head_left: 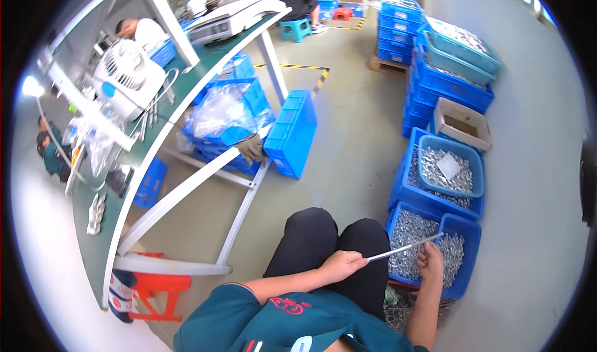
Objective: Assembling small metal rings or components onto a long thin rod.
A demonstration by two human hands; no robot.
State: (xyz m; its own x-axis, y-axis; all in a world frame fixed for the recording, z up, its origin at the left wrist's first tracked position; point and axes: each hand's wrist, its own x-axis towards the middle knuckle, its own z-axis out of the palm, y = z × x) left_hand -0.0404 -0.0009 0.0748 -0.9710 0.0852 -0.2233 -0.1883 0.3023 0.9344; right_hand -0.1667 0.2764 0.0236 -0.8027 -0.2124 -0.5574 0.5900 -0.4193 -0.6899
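Observation:
My left hand (344, 266) is closed round one end of a thin silvery metal rod (398, 250), above my lap. The rod slants up to the right, over blue bins. My right hand (430, 264) is closed close under the rod's far end, its fingertips curled in. Whether they touch the rod or pinch a small part cannot be made out. Below the rod, small metal parts (410, 228) fill a blue bin, and more metal parts (453, 252) lie in a smaller blue bin (474, 243) beside it.
Beyond these, a light-blue basket (477, 178) of metal parts sits in a larger bin. Stacked blue crates (418, 94) line the right wall. At left stand a green-topped workbench (155, 119), a white fan (127, 72) and a red stool (161, 283). Other people sit farther back.

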